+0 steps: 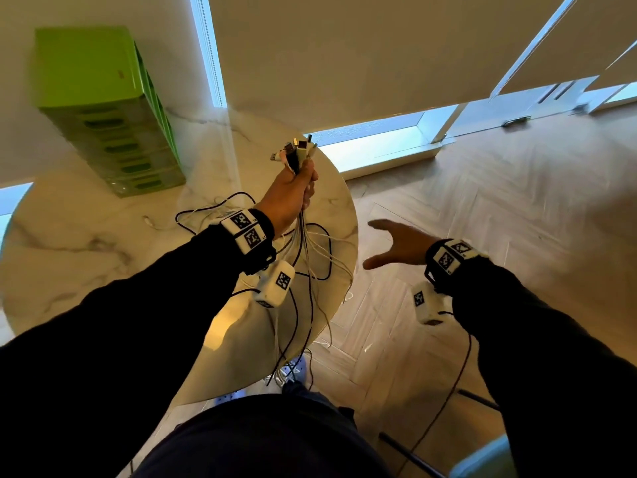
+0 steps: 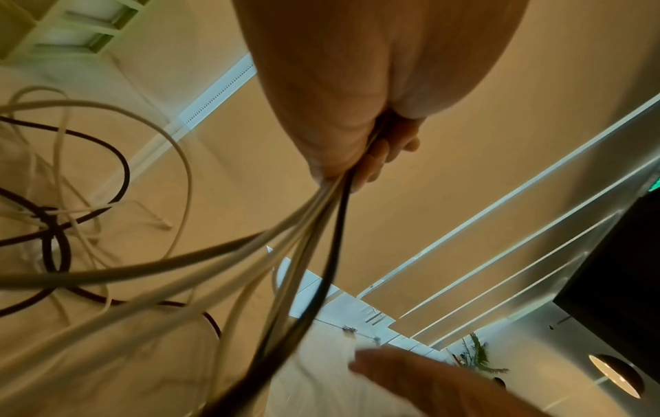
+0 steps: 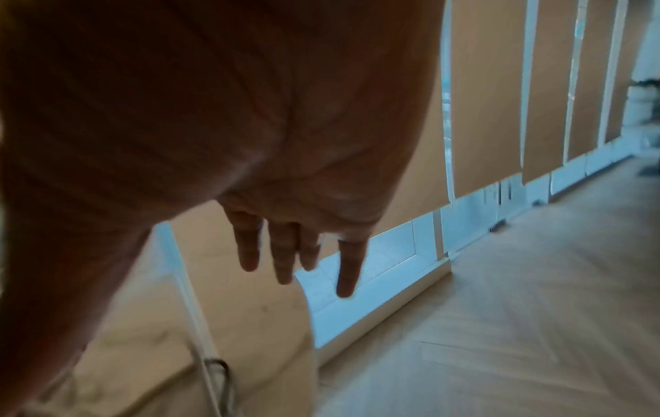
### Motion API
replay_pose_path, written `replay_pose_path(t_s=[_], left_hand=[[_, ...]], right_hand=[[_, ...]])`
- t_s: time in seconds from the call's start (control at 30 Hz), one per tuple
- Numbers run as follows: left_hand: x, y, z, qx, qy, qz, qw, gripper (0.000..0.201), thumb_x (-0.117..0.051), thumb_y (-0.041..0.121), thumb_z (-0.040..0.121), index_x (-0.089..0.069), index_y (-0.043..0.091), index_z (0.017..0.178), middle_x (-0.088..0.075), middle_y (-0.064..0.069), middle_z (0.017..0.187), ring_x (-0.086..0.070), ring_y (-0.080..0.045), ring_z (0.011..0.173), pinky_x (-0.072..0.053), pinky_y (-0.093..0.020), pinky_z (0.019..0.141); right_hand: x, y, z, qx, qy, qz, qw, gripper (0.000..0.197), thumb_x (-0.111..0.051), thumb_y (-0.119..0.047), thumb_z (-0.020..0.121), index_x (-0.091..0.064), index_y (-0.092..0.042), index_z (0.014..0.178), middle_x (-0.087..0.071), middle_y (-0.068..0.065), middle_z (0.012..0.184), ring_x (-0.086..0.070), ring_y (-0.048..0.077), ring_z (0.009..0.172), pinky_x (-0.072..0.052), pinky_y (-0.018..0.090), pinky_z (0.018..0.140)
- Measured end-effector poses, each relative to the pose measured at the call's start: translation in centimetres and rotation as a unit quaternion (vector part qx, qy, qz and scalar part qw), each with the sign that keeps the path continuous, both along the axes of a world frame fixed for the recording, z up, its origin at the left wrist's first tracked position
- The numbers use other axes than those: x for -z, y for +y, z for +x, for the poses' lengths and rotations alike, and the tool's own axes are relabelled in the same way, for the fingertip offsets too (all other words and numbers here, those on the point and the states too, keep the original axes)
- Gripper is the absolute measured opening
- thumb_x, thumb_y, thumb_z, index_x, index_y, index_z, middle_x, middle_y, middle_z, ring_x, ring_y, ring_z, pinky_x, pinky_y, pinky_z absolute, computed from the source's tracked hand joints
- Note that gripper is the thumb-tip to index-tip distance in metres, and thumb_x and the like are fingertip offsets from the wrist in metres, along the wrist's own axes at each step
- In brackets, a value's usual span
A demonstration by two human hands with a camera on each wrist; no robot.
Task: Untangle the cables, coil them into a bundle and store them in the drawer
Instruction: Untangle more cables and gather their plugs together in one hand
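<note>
My left hand (image 1: 296, 188) grips a bunch of white and black cables (image 1: 312, 257) near their plug ends (image 1: 296, 151), raised above the round marble table (image 1: 86, 236). The strands hang from my fist, loop over the tabletop and trail past the table's edge toward the floor. In the left wrist view the cables (image 2: 314, 239) fan out below my closed fingers (image 2: 375, 160). My right hand (image 1: 393, 244) hovers empty over the floor to the right of the table, its fingers (image 3: 285, 254) spread and straight. A green drawer unit (image 1: 110, 108) stands at the table's far left.
Window blinds (image 1: 344, 46) and a low sill run behind the table. Herringbone wood floor (image 1: 499, 201) lies to the right. A dark stool frame (image 1: 413, 453) sits near my legs at the bottom. One thin dark cord (image 1: 458, 374) dangles from my right wrist camera.
</note>
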State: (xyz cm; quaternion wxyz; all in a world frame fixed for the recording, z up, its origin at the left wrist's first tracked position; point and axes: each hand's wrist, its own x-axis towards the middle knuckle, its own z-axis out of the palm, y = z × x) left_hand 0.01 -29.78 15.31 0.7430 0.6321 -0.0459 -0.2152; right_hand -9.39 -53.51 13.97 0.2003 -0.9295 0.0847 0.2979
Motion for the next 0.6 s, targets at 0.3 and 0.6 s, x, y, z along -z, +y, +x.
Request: replay_pose_path(t_s=[0.3, 0.6], left_hand=[[-2.3, 0.5, -1.6, 0.136, 0.018, -0.044, 0.99, 0.03, -0.038, 0.029, 0.108, -0.047, 0.015, 0.084, -0.039, 0.008, 0.061, -0.038, -0.011, 0.062, -0.036, -0.025, 0.065], [-3.8, 4.9, -0.8, 0.155, 0.069, -0.071, 0.983, 0.029, -0.038, 0.028, 0.109, -0.048, 0.013, 0.086, -0.036, 0.006, 0.059, -0.05, -0.015, 0.064, -0.052, -0.04, 0.098]], right_hand=[[-2.5, 11.6, 3.9, -0.058, -0.026, 0.264, 0.962, 0.066, -0.076, -0.035, 0.085, -0.048, -0.017, 0.142, -0.054, 0.003, 0.142, -0.053, 0.007, 0.115, -0.037, 0.016, 0.098], [-1.9, 9.4, 4.6, -0.066, 0.136, 0.273, 0.95, 0.042, -0.072, -0.026, 0.089, -0.054, -0.011, 0.055, -0.057, 0.012, 0.056, -0.069, 0.025, 0.071, -0.05, 0.029, 0.075]])
